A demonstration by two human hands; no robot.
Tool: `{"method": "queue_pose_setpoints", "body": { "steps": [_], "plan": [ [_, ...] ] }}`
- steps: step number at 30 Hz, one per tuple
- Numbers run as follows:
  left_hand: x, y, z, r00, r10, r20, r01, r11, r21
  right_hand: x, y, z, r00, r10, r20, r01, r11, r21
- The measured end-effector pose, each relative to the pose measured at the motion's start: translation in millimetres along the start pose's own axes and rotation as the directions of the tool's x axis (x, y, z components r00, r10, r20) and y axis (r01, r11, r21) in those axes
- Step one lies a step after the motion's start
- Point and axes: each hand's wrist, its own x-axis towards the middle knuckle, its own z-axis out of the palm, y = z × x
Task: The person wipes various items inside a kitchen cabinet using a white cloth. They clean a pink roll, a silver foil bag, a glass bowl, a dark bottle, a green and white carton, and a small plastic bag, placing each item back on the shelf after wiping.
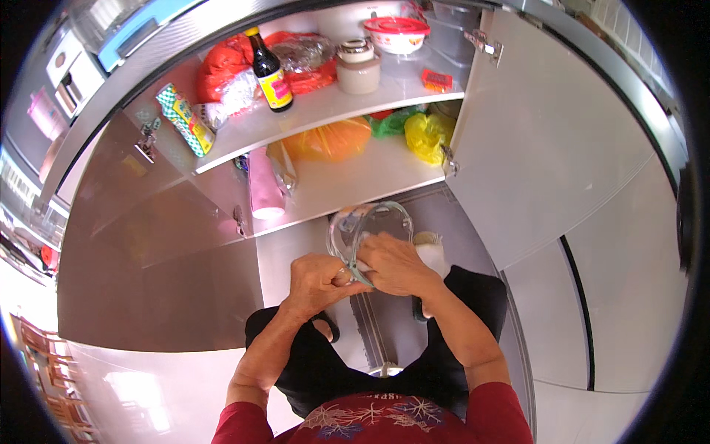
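Observation:
In front of the open cabinet, my two hands meet over a clear, see-through thing with a pale green rim [400, 212]; I cannot tell whether it is a container or a bag. My left hand [316, 284] closes on its near left edge, thumb stretched along the rim. My right hand [399, 265] grips the near right side, fingers partly inside the outline. Through its clear wall some pale and orange patches show, too unclear to name. Beyond it, on the lower shelf, stands a pink cylinder [265, 185] with a pale end.
On the upper shelf [314, 106] are a dark sauce bottle [271, 78], a red bag [220, 68], a beige jar [359, 74], a red-lidded bowl [398, 35] and a green-and-yellow packet [185, 122]. Orange [329, 140] and yellow bags [427, 138] lie below. Cabinet doors stand open left [170, 222] and right [551, 140].

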Motion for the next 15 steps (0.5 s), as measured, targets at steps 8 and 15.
{"method": "queue_pose_setpoints", "body": {
  "steps": [8,15],
  "plan": [
    [-18,-11,-3,0.976,-0.207,-0.06,0.193,0.963,-0.19,1,-28,-27,0.902,0.43,-0.028,-0.188,0.451,0.872],
    [-22,-22,-8,0.94,-0.312,-0.14,0.264,0.922,-0.283,-7,-54,3,0.962,-0.054,-0.266,0.096,0.985,0.145]
  ]
}}
